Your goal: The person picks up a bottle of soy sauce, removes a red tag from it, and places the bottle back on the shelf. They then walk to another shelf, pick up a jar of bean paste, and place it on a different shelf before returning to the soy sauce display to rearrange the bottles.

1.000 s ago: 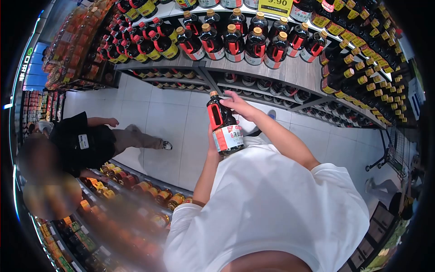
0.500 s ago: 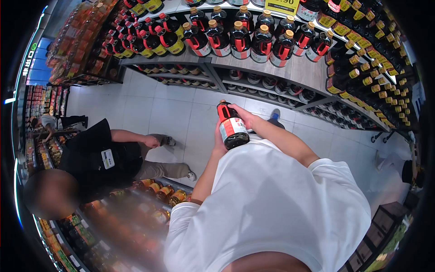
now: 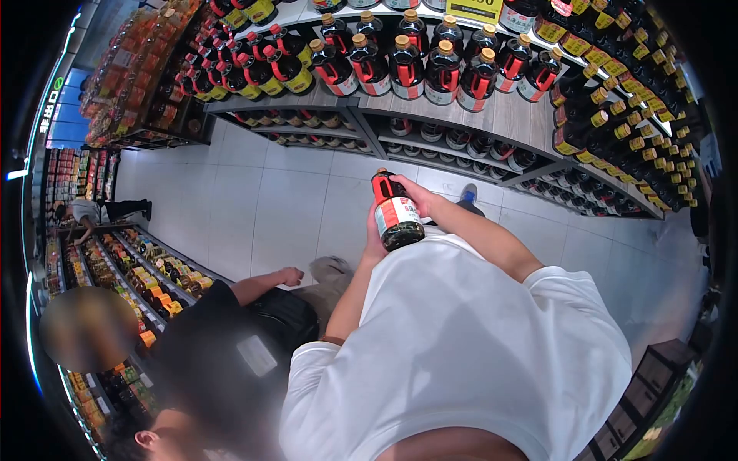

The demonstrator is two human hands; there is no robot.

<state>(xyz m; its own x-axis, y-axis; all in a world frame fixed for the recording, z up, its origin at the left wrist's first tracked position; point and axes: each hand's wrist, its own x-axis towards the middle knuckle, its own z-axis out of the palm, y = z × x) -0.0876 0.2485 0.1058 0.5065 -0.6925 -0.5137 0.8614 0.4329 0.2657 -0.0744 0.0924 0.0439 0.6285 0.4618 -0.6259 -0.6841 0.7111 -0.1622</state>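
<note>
A dark bottle (image 3: 400,221) with a red handle, a tan cap and a white and red label is held close to my white shirt, its base toward me. My left hand (image 3: 374,233) is wrapped round its left side, the fingers partly hidden behind it. On the other side, my right hand (image 3: 416,197) grips it near the handle and shoulder. Similar bottles (image 3: 443,74) with red handles stand in rows on the wooden shelf top (image 3: 507,114) in front of me.
Red-capped bottles (image 3: 288,69) stand on the left of the shelf, yellow-labelled ones (image 3: 576,134) on the right. A person in black (image 3: 223,338) is close at my left. Another person (image 3: 92,211) bends at a far-left shelf. Tiled floor (image 3: 288,192) lies between the shelves.
The person in black has moved toward the lower part of the view, nearer my left side, uncovering shelves on the left. My hands still hold the bottle in nearly the same place.
</note>
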